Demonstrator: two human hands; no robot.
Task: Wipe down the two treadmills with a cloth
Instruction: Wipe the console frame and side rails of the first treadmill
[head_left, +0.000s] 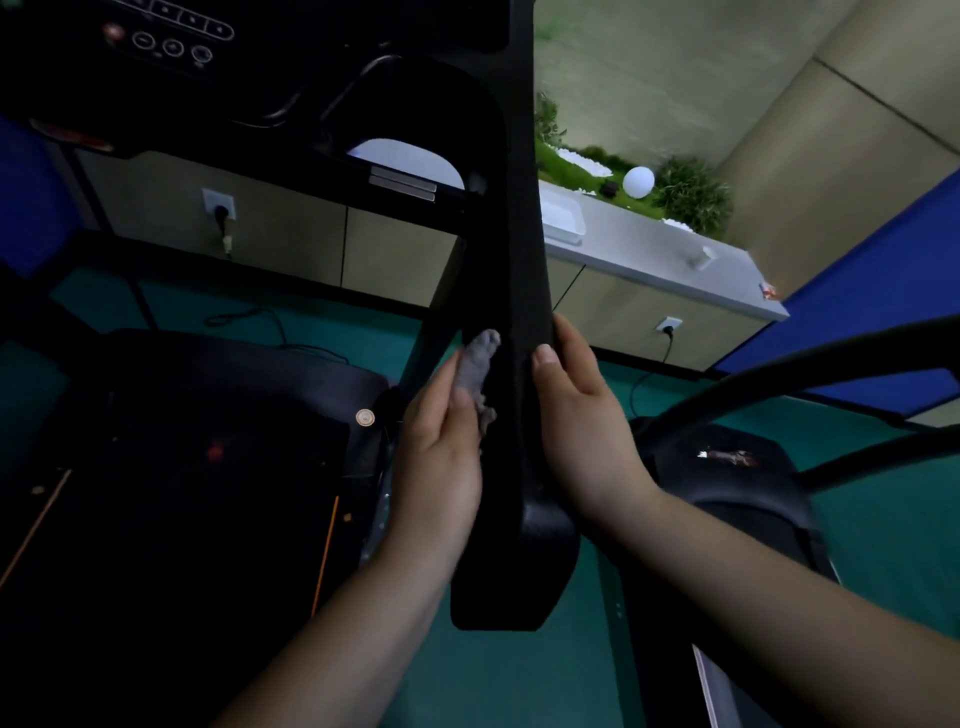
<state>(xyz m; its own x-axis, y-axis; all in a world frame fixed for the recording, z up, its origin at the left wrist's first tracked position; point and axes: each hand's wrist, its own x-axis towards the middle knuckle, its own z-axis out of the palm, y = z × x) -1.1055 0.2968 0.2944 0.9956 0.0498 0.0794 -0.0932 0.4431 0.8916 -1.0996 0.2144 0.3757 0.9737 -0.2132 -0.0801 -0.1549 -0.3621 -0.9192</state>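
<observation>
A black treadmill handrail (511, 291) runs from the console at the top down to its rounded end (519, 571) in the middle. My left hand (441, 452) holds a small grey cloth (480, 364) against the handrail's left side. My right hand (582, 410) grips the handrail from the right, thumb on top. The first treadmill's dark belt (171, 493) lies at lower left, with its console buttons (171, 47) at upper left. The second treadmill's black motor cover (727, 467) and curved rail (779, 364) are at right.
A grey-topped cabinet (649, 260) with artificial plants (691, 192) and a white ball lamp (638, 182) stands against the wall. Wall sockets with plugged cables (221, 213) sit low on the cabinets. The floor is green (883, 519); a blue panel (857, 296) stands at right.
</observation>
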